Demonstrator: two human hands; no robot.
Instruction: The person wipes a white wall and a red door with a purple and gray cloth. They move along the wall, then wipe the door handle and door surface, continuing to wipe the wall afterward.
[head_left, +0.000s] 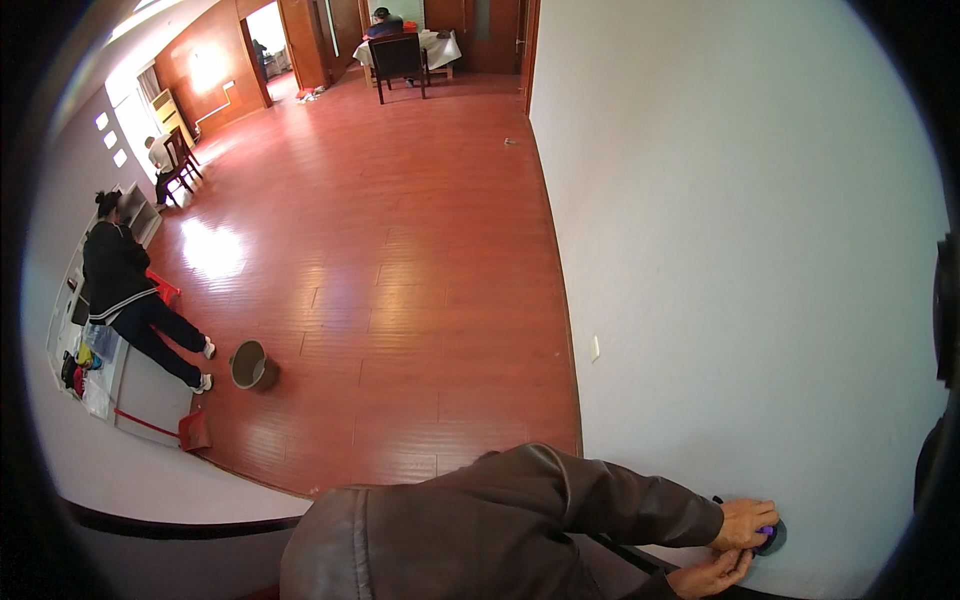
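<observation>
At the lower right, my left hand (744, 523) is closed around a small dark, round object with a purple part (766, 531), held against the pale wall (720, 285). My right hand (716, 576) is just below, its bent fingertips close to the object's lower edge. Whether those fingers grip anything cannot be made out. Both arms wear a brown leather jacket (465, 540), which fills the bottom middle. A small black piece (718, 499) shows beside my left wrist, its kind unclear. My hands hide much of the round object.
A wall switch plate (595, 349) is on the pale wall. Across the red wood floor (420, 247) are a bucket (253, 366), a red dustpan (193, 430) and a standing person (120, 266) at a cluttered counter (109, 382). Farther off, people sit near chairs (397, 58) and a cloth-covered table (442, 51).
</observation>
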